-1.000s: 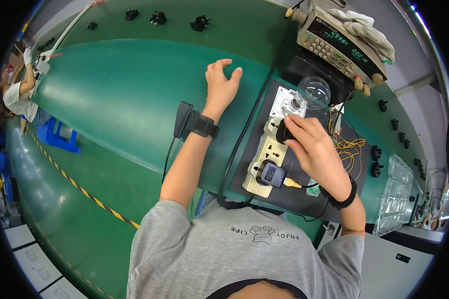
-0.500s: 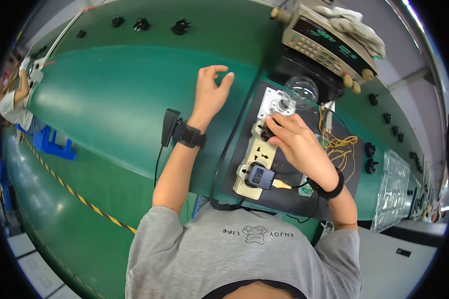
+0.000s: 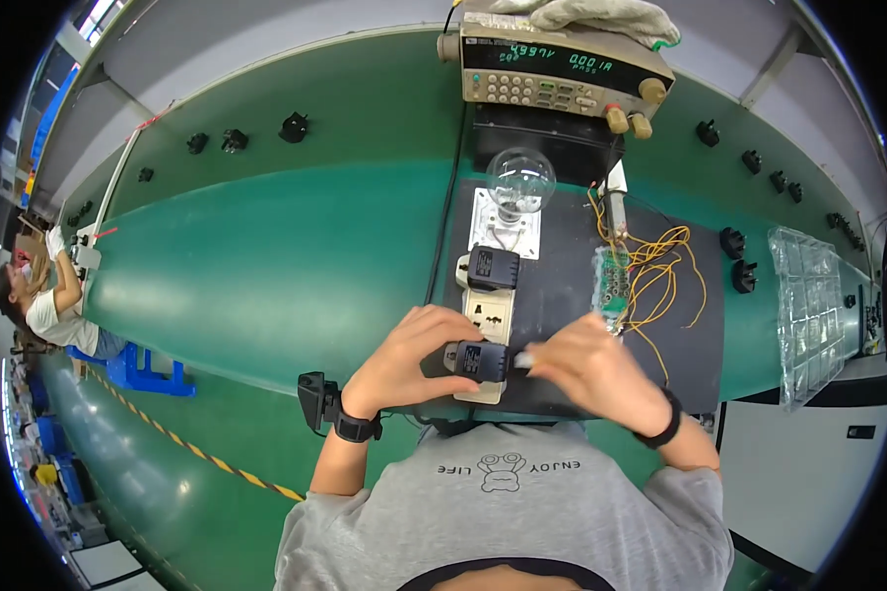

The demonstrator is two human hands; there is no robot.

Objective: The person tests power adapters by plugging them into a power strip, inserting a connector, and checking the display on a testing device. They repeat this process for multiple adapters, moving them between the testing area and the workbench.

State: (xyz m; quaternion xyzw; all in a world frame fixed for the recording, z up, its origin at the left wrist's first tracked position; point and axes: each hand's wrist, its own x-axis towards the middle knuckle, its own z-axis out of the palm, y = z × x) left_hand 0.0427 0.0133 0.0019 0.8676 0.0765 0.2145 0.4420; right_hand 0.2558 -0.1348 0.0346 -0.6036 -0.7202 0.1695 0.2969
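My left hand point(image 3: 412, 362) is closed around a black power adapter point(image 3: 484, 361), thumb on its near side and fingers on its far side. The adapter sits at the near end of a cream power strip point(image 3: 490, 313). My right hand point(image 3: 601, 372), slightly blurred, pinches a pale cable plug point(image 3: 524, 361) close to the adapter's right face. Whether plug and adapter touch is hard to tell. A second black adapter point(image 3: 494, 268) stands in the strip's far end. Beyond it, a clear glass bulb point(image 3: 520, 180) is mounted on a white base point(image 3: 522, 236).
Right of the strip, a green circuit board point(image 3: 613, 288) and tangled yellow wires point(image 3: 665, 261) lie on a black mat point(image 3: 562, 286). A bench power supply point(image 3: 562, 74) stands behind. Black plug heads point(image 3: 744, 276) and a clear plastic tray point(image 3: 808, 315) are farther right. Another person point(image 3: 54, 305) sits at far left.
The view has turned. My left hand has come down from above the table onto the near adapter. My right hand has left the far adapter and taken hold of the cable plug.
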